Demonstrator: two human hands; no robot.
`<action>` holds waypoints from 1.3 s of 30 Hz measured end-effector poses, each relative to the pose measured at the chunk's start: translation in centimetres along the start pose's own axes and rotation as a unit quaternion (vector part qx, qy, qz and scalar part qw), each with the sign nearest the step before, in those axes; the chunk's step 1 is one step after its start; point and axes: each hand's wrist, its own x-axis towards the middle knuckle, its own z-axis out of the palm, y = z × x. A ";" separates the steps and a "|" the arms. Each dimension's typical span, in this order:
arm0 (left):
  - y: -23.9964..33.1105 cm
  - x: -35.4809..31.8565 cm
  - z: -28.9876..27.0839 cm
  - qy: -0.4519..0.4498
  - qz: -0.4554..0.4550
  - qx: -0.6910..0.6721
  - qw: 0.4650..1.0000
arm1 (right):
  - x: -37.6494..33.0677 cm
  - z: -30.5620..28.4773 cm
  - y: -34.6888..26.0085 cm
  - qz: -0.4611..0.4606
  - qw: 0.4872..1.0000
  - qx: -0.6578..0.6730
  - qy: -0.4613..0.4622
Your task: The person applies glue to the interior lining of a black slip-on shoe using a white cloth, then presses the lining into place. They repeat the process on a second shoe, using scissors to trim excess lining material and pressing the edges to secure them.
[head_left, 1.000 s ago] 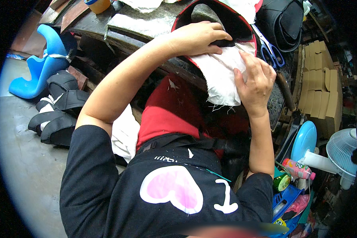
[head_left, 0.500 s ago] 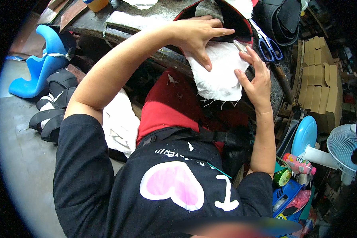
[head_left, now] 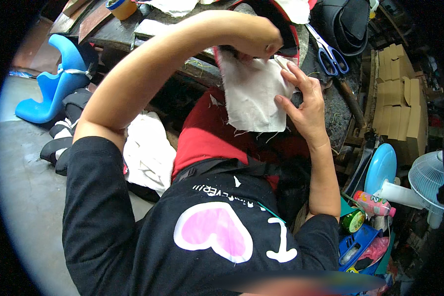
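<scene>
While left hand (head_left: 254, 42) pinches white cloth (head_left: 254, 93) – right hand (head_left: 303, 101) flat, open | tan cartons (head_left: 397, 98) stacked right

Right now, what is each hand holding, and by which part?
Left hand pinches the frayed white cloth piece at its top edge; right hand presses its right edge.

Left hand (head_left: 255, 43) and right hand (head_left: 303, 104) press white cloth (head_left: 254, 91) flat

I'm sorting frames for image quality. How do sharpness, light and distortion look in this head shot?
Head view: the white cloth and right hand are sharp under even light; the left hand is in focus too; a smeared blurred band crosses the bottom edge; fisheye bends the stacked cardboard, and black corners ring the picture.
</scene>
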 end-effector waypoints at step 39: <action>-0.3 0.9 7.7 0.306 -0.013 -0.124 0.944 | 5.5 0.4 4.4 0.037 0.988 0.126 0.079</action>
